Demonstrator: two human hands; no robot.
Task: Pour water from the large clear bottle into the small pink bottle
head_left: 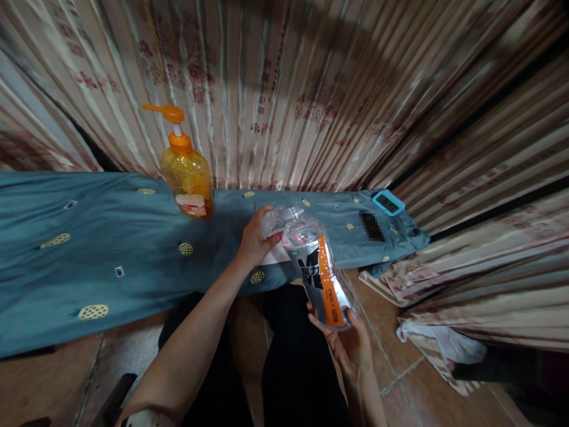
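Observation:
My right hand grips the base of a large clear plastic bottle with a silver, black and orange label. The bottle tilts, its shoulder up and away to the left. My left hand is closed around a smaller clear plastic bottle, held close against the large bottle's top. Whether the two touch, and whether any liquid is inside, I cannot tell. A white patch shows beneath my left hand. Left of my hands, a pump bottle with an orange head and amber contents stands upright.
A teal cloth with pineapple prints covers the long narrow surface before me. A blue-framed digital timer and a dark pixelated patch lie at its right end. Patterned curtains hang behind and to the right, above a tiled floor.

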